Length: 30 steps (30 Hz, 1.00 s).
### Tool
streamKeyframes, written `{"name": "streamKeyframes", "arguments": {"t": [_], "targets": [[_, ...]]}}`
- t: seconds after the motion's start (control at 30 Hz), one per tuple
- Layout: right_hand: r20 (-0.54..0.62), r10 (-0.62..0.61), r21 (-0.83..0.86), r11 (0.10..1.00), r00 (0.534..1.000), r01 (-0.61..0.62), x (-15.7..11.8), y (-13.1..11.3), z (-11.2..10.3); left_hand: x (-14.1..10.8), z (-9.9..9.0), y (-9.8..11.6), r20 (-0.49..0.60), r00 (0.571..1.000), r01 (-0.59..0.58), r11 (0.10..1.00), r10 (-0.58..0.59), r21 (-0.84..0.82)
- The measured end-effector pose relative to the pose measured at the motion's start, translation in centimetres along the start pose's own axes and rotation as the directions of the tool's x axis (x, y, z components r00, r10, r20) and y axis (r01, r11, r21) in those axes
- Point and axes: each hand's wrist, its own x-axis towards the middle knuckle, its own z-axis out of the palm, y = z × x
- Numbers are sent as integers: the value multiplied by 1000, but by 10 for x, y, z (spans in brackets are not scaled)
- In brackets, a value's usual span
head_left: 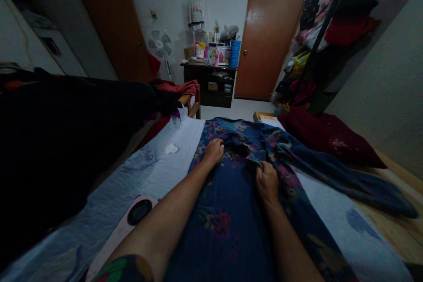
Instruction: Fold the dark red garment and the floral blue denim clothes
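A dark blue long-sleeved floral garment (224, 211) lies spread in front of me, one sleeve (340, 176) stretched out to the right. Near its upper part, my left hand (214, 151) has its fingers curled down on the cloth at the left side. My right hand (267, 180) pinches a raised edge of the fabric, thumb uppermost. Between the two hands the cloth is rumpled and partly lifted, with a dark fold showing. Beside my left forearm is a pale phone (132, 218) with a round black camera, partly covered by the arm. Whether the garment is a shirt or a dress, I cannot tell.
Beneath the garment is a light patterned sheet (155, 172). Black cloth (72, 141) is heaped on the left, and a dark red pillow (327, 139) lies at right. A fan (160, 45), a dark cabinet (206, 84), a brown door (264, 31) and hanging clothes (350, 22) stand beyond.
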Motion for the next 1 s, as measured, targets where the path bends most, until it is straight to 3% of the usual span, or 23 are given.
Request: {"name": "streamKeyframes", "arguments": {"t": [0.17,0.27,0.37,0.43,0.53,0.6,0.77,0.87,1.0], "targets": [[-198,29,145,989,980,0,5,-9,-10,24,17,-3,-67,990,121,992,-122,-24],[-253,144,323,945,957,-56,8,-11,-16,21,29,-5,-98,983,151,988,-153,-25],[-241,321,534,832,916,-151,11,-8,-21,15,35,-6,-136,984,116,993,-117,-19],[-243,387,599,781,890,-177,13,-6,-23,12,36,-5,-160,987,31,1000,-31,-7],[-252,346,588,797,904,-141,15,-5,-28,11,33,-2,-132,982,-133,991,135,25],[-259,261,507,856,930,-99,16,-6,-33,11,30,1,-90,980,-172,984,176,44],[-238,147,253,964,960,-84,16,-9,-49,12,26,9,-75,990,-112,990,119,91],[-228,165,261,960,960,-103,15,-11,-55,12,27,11,-92,991,-85,992,94,89],[-284,234,357,926,930,-124,15,-12,-65,10,30,11,21,995,-101,987,99,125]]}}
